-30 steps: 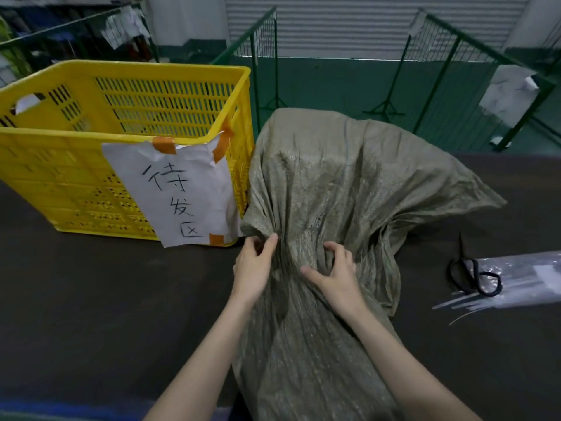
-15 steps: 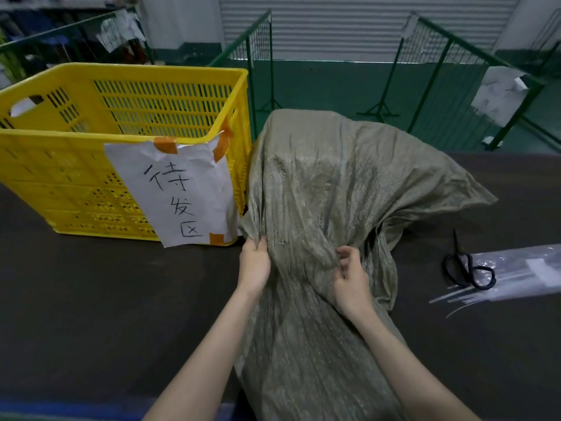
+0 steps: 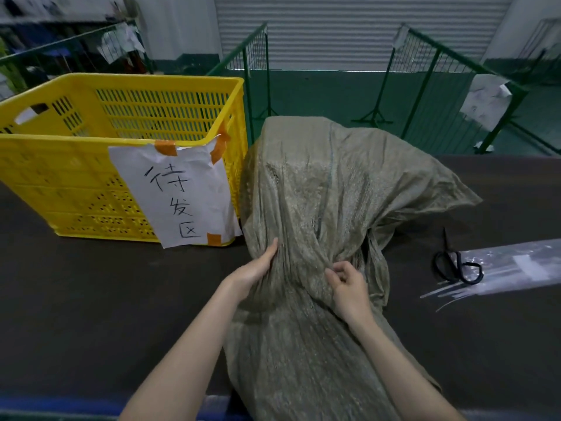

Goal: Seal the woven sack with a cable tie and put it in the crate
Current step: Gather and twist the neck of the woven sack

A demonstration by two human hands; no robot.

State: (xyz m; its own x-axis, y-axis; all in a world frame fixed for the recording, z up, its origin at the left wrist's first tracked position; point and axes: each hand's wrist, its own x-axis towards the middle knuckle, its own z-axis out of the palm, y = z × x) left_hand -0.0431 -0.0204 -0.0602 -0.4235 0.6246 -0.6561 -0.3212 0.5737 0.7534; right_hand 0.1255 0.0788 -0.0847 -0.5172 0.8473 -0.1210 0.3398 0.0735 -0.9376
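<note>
A grey-green woven sack (image 3: 318,189) lies on the dark table, its bulky filled end far from me and its loose open end trailing toward me over the table edge. My left hand (image 3: 255,267) presses against the left side of the gathered neck. My right hand (image 3: 349,284) pinches folds of the fabric on the right side. A yellow slatted crate (image 3: 91,165) stands to the left of the sack, with a white paper sign taped to its front. Pale cable ties (image 3: 449,291) lie at the right in a clear plastic bag (image 3: 522,262).
Black-handled scissors (image 3: 455,262) rest on the plastic bag at the right. The dark table (image 3: 76,299) stretches left and right of the sack. Green wire fence panels (image 3: 425,71) stand behind the table before a shutter wall.
Both hands have shifted along the sack's neck, bunching the fabric tighter; the right hand has moved from a flat grip to a pinch. The camera has drifted slightly.
</note>
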